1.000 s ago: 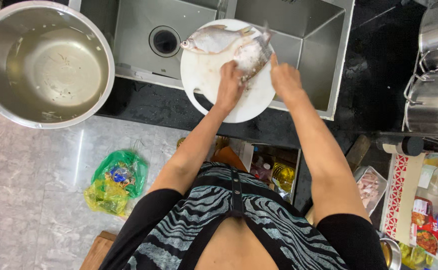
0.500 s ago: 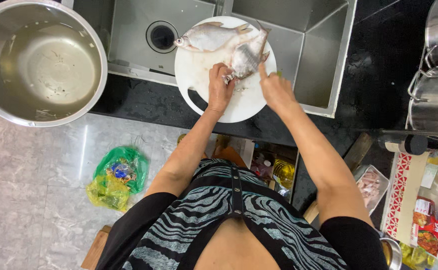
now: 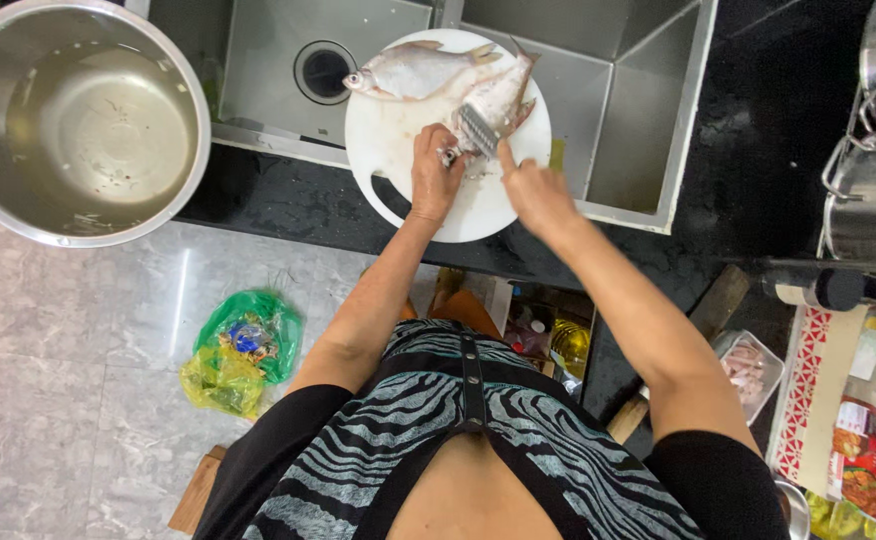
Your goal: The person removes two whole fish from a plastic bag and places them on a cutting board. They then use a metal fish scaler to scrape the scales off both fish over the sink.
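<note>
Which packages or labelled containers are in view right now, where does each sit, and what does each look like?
Red-and-white patterned box: right edge, long and flat, beside the counter.
Clear tray of pale pink meat: just left of that box, rectangular.
Colourful packets and jars: bottom right corner, red, yellow and blue; details too small to tell.
Green and yellow plastic bags: on the floor, lower left, crumpled.
Yellow bottle: in the open shelf under the counter.

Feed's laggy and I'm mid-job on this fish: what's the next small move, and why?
Probably another short stroke of the fish scaler along the nearer fish. The left hand holds the scaler against its body, the right hand steadies beside it, and scrapings lie on the white cutting board, so scaling looks unfinished.
</note>
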